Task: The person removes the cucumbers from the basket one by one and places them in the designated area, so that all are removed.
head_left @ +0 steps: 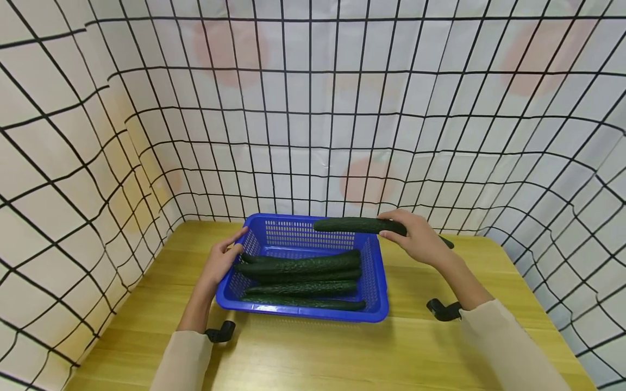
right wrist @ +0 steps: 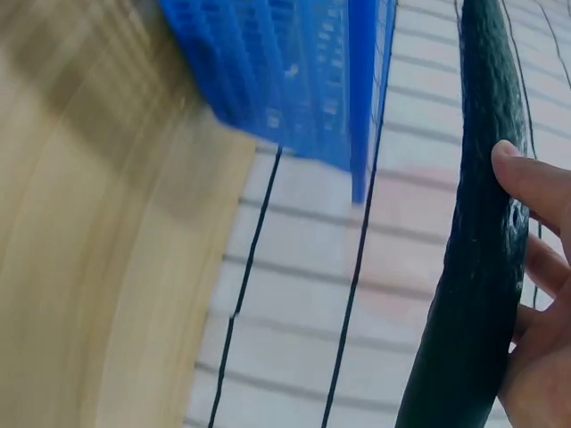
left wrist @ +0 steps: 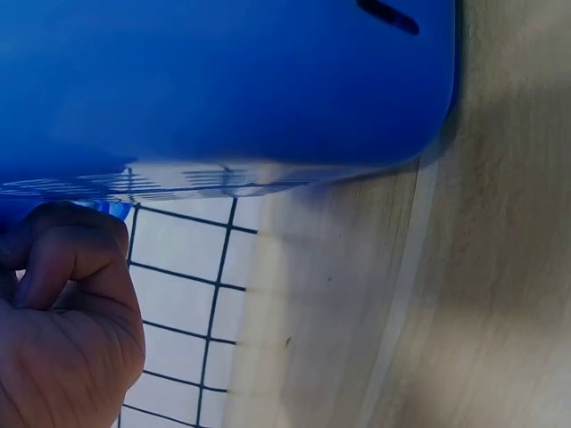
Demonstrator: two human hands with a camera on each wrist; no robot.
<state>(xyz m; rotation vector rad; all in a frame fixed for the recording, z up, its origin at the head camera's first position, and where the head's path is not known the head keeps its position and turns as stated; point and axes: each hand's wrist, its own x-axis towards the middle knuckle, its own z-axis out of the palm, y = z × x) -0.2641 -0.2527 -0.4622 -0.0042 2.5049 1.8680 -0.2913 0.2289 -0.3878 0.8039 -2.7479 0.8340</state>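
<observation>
A long dark green cucumber (head_left: 349, 225) is pinched between the thumb and fingers of my right hand (head_left: 413, 236), raised above the right side of a blue plastic basket (head_left: 313, 311). Its left end reaches over the basket's back part, and its other end sticks out past my hand. In the right wrist view the thumb presses along the cucumber (right wrist: 482, 241). My left hand (head_left: 222, 260) grips the left rim of the basket; its curled fingers show at the basket wall in the left wrist view. Inside the basket, several cucumbers (head_left: 303, 265) lie side by side, lengthwise.
The basket stands on a yellowish wooden table (head_left: 313, 353). Black wire mesh (head_left: 310, 114) rises behind and along both sides, with pale patterned sheeting beyond it. Each wrist wears a small black camera mount (head_left: 442, 309).
</observation>
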